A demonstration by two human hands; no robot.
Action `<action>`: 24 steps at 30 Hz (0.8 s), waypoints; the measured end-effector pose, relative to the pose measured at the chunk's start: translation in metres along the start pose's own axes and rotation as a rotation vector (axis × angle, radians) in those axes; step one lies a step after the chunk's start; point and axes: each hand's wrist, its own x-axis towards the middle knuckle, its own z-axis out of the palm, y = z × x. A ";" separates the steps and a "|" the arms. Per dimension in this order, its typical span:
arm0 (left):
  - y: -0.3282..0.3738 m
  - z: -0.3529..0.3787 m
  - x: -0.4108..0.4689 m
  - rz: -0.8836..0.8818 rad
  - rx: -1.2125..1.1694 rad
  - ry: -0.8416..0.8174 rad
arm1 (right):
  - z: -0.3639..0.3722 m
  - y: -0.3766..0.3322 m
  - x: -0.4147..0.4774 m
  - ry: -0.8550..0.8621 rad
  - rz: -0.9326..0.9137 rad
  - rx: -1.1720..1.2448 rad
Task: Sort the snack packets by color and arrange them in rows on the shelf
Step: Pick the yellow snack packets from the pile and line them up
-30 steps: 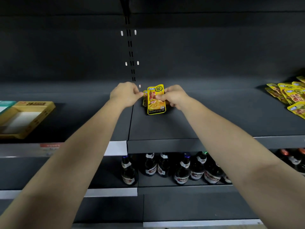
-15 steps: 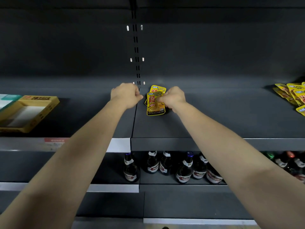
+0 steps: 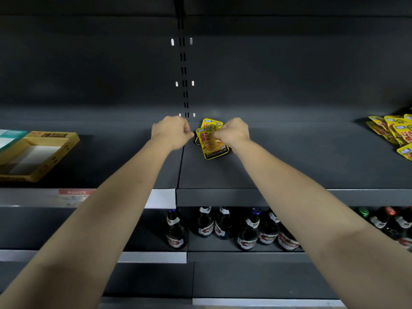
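Note:
A small stack of yellow snack packets lies on the dark grey shelf [image 3: 289, 166], near the seam between two shelf boards. The front yellow packet [image 3: 213, 146] overlaps another yellow packet [image 3: 211, 123] behind it. My right hand [image 3: 234, 132] pinches the front packet at its upper right edge. My left hand [image 3: 171, 132] has its fingers curled just left of the stack, with a thin gap to the packets. A loose pile of yellow packets [image 3: 394, 132] lies at the shelf's far right.
An open yellow cardboard box [image 3: 38, 152] sits at the shelf's left end beside a teal and white box [image 3: 9, 139]. Dark glass bottles [image 3: 245, 230] stand on the shelf below. A slotted upright [image 3: 184, 70] runs up the back wall.
The front packet has slid slightly toward me and tilted under my right hand. My left hand has come off the stack's left edge and stays curled beside it.

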 end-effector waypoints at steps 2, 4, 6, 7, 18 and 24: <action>0.000 0.000 0.001 0.004 -0.003 0.002 | -0.001 0.001 0.000 -0.004 0.004 -0.001; 0.000 0.000 0.002 0.008 -0.008 0.007 | -0.001 0.003 0.000 -0.001 0.011 0.003; 0.000 0.000 0.002 0.010 -0.009 0.005 | 0.000 0.005 0.001 0.003 0.008 0.044; 0.000 0.000 0.002 0.011 -0.008 0.003 | 0.000 0.006 0.002 0.005 0.001 0.074; 0.002 0.002 0.003 0.013 -0.016 -0.004 | 0.003 0.009 0.001 -0.021 0.011 0.134; 0.003 0.002 0.002 0.032 -0.029 -0.013 | 0.001 0.006 -0.004 -0.029 -0.024 0.004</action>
